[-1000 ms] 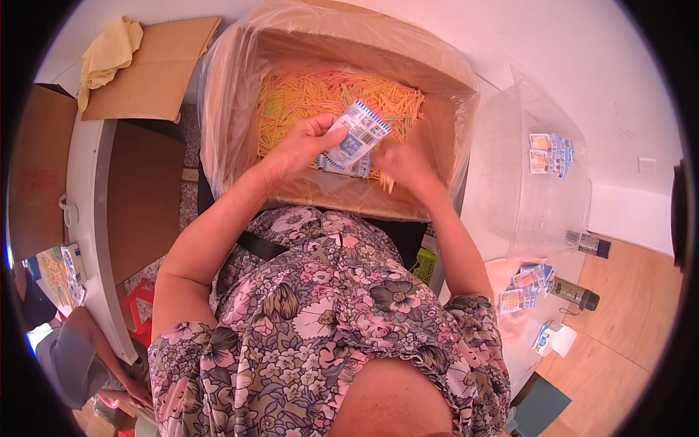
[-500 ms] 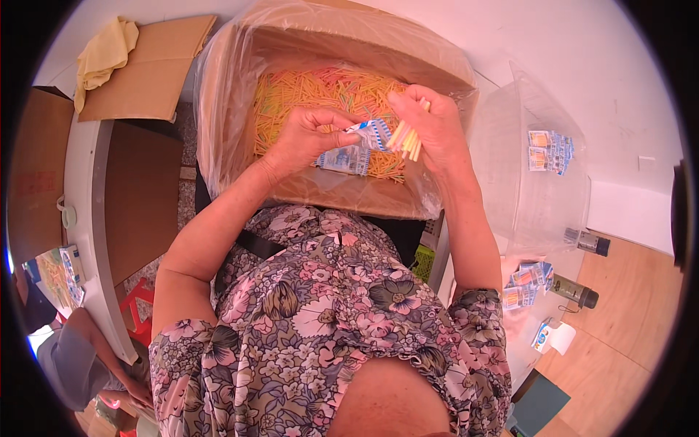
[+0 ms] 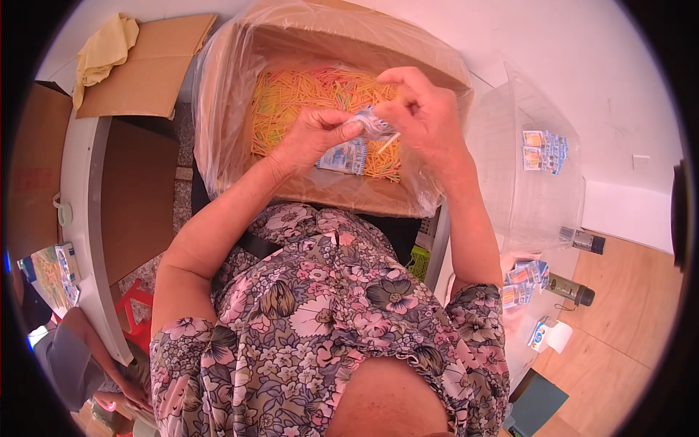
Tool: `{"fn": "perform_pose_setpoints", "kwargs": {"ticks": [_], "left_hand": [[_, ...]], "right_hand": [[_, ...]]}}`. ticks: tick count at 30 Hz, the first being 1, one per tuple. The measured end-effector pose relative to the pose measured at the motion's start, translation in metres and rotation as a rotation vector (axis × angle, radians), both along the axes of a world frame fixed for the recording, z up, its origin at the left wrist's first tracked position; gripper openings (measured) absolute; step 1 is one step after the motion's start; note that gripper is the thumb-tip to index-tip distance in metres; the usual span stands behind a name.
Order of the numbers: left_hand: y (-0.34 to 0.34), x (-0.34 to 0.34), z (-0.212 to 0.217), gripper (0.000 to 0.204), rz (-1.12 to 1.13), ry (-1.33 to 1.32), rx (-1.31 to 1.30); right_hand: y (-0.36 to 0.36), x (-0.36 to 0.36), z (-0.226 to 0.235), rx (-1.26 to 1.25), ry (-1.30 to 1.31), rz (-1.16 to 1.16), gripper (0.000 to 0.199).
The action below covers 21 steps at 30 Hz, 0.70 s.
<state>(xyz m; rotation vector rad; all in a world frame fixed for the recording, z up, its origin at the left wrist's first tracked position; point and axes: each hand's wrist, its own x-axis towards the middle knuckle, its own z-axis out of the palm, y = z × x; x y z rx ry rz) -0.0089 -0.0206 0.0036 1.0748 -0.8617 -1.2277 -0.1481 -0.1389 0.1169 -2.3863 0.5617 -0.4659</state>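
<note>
Your left hand (image 3: 317,135) is pinching one end of a small blue-and-white printed packet (image 3: 371,124), crumpled and shiny, above the plastic-lined cardboard box (image 3: 233,109) of yellow and orange sticks (image 3: 306,91). Your right hand (image 3: 422,113) is gripping its other end, fingers curled, with a pale stick (image 3: 388,142) poking out below.

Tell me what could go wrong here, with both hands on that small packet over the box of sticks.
1. The packet is pinched between the left hand and right hand above the box; a slip would likely drop it among the loose sticks.
2. A stick pokes out under the right hand and may fall out.
3. The plastic liner bunches near the wrists and could snag.
</note>
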Motion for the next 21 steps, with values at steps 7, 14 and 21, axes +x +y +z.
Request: {"fn": "perform_pose_setpoints", "kwargs": {"ticks": [7, 14, 21], "left_hand": [[-0.016, -0.031, -0.007, 0.027, -0.078, 0.22, 0.07], [-0.03, 0.013, -0.06, 0.021, -0.266, -0.721, 0.049], [-0.037, 0.004, -0.086, 0.045, -0.389, -1.593, 0.056]], "right_hand": [[0.022, -0.05, -0.036, 0.042, -0.114, -0.211, 0.03], [0.07, -0.211, 0.03, 0.03, -0.529, -0.508, 0.026], [0.091, -0.442, -0.014, -0.038, -0.002, -1.359, 0.023]]}}
